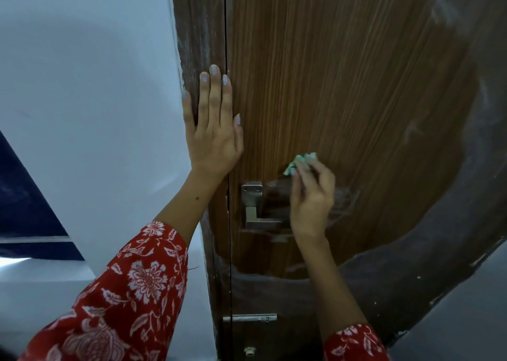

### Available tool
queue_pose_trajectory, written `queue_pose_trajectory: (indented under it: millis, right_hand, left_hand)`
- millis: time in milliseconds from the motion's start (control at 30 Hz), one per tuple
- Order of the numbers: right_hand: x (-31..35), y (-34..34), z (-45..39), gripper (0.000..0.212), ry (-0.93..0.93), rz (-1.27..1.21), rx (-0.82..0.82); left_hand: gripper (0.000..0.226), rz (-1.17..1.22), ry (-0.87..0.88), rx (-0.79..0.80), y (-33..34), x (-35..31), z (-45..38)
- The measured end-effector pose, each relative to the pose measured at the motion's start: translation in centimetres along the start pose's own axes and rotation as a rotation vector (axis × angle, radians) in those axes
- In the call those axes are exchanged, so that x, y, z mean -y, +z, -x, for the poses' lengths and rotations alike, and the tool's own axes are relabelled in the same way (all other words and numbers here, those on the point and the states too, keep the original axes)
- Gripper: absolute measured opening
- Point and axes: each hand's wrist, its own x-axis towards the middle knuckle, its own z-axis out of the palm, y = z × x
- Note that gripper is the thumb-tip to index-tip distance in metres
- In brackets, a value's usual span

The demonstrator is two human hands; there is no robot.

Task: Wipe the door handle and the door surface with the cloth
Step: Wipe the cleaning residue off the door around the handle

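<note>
while left hand (212, 130) lies flat on door (343, 86), right hand (312, 196) pinches cloth (295, 163)

Green cloth (297, 162) above metal handle (256, 208)

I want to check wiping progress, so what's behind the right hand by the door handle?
The right hand covers the far end of the door handle and some door; the green cloth peeks above its fingers.

Door handle (263, 220) lever end hidden behind right hand (312, 198)
</note>
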Motion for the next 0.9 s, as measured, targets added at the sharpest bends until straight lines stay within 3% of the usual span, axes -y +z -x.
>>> queue_pose_trajectory:
  millis: [100, 267, 433, 600, 767, 900]
  right_hand:
    - [-0.2, 0.1, 0.6, 0.023, -0.128, 0.051, 0.126]
    - [0.2, 0.2, -0.4, 0.024, 0.020, -0.001, 0.004]
    - [0.7, 0.0, 0.2, 0.026, -0.263, 0.082, 0.270]
    - [0.4, -0.4, -0.5, 0.022, -0.091, 0.028, 0.080]
    - [0.8, -0.2, 0.8, 0.023, -0.250, 0.056, 0.357]
    - [0.5, -0.7, 1.0, 0.025, -0.057, 0.029, 0.218]
  left_hand:
    - [0.056, -0.008, 0.005, 0.000, -0.1, 0.1, 0.1]
    - [0.055, -0.007, 0.040, 0.006, -0.2, 0.2, 1.4]
    - [0.053, 0.000, 0.049, 0.007, -0.2, 0.2, 2.0]
    - [0.053, 0.031, 0.041, -0.004, 0.0, 0.2, 2.0]
    - [0.051, 0.049, 0.050, -0.020, 0.0, 0.3, 2.1]
    - [0.049, 0.059, 0.051, -0.066, 0.1, 0.3, 2.1]
